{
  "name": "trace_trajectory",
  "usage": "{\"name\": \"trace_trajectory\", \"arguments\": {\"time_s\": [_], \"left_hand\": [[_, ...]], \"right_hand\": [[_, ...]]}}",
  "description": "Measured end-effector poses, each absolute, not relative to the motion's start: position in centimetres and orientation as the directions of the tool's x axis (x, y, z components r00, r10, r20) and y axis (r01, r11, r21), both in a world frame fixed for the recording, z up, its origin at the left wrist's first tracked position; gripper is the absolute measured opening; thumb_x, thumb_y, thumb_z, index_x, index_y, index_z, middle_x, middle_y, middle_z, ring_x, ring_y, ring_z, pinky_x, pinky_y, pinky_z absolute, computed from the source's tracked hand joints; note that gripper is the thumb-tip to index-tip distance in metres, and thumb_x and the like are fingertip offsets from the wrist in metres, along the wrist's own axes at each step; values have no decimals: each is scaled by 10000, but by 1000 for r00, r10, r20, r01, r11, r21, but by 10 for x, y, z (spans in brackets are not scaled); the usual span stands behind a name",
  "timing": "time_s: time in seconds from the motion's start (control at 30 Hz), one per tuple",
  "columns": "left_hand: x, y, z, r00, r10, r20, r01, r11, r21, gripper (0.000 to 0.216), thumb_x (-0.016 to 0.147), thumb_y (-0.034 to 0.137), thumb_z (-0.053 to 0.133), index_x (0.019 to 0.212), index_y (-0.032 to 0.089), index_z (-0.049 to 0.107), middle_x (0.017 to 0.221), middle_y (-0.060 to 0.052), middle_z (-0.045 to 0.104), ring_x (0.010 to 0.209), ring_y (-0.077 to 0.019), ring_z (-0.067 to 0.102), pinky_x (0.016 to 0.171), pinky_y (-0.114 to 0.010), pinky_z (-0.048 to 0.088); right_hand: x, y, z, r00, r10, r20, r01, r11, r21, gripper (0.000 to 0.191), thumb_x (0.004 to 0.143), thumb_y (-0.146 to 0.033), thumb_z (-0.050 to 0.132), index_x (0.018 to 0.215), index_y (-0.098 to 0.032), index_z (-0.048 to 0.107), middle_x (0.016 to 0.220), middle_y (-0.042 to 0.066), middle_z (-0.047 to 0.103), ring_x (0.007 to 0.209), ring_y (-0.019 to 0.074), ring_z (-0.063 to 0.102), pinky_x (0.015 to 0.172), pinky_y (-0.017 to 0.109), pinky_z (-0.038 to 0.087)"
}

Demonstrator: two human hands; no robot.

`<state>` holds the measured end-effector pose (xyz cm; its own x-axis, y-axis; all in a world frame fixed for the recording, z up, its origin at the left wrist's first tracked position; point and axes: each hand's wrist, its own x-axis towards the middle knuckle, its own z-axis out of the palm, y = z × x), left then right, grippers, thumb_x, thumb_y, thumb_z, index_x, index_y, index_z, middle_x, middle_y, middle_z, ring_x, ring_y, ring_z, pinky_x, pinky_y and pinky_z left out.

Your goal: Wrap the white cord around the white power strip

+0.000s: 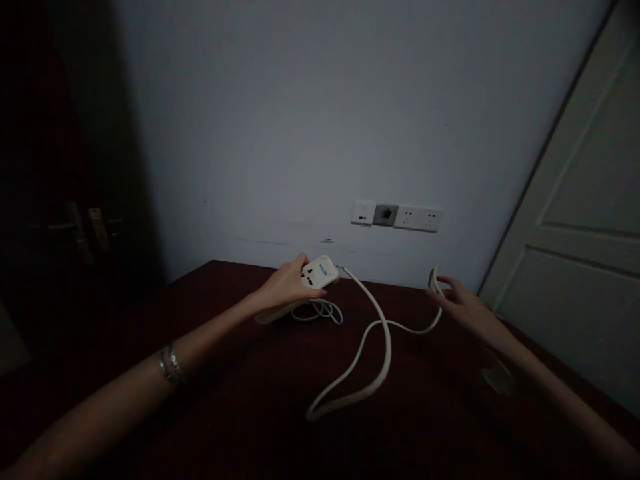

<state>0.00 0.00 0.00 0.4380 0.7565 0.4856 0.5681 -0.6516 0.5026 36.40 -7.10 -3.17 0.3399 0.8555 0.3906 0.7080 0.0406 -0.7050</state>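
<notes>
The power strip (300,290) is partly hidden under the left hand (285,287); its label is unreadable.

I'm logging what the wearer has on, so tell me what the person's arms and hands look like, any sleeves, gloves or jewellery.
Both arms are bare as far as the view shows, with no sleeves and no gloves. The left hand has a pair of thin silvery bracelets around its wrist. The right hand and its wrist show no jewellery or watch. The dim light hides finer details such as rings or nails.
</notes>
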Motion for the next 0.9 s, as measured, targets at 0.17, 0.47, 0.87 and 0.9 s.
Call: {"name": "trace_trajectory", "arguments": {"time_s": [0.17,0.47,0.87,0.9], "left_hand": [[-1,2,-4,446,752,485,583,-655,481,503,539,498,683,886,208,463,825,-76,623,685,-205,561,545,-295,362],[13,4,3,393,751,530,597,-647,475,506,532,507,690,871,199,477,788,-71,615,666,-201,551,523,-296,351],[29,28,23,254,759,600,477,-638,604,396,550,410,688,824,199,495,830,-57,614,719,-189,547,595,-314,401],[29,30,21,242,763,599,471,-632,615,387,550,403,687,817,198,494,825,-57,611,718,-189,543,594,-315,400]], "right_hand": [[347,-85,-19,320,821,472,679,149,-719,740,785,-534,501,1368,-142,267,711,39,612,617,187,573,553,286,445],[272,-101,10,8,927,376,740,248,-626,522,757,-639,469,701,-164,679,708,68,645,679,196,576,613,295,424],[264,-44,7,42,886,463,707,301,-640,367,744,-488,506,624,-157,611,549,10,545,530,137,478,499,249,330],[265,-39,5,46,873,486,710,313,-630,387,760,-497,486,616,-158,603,548,7,535,534,136,470,504,250,323]]}}
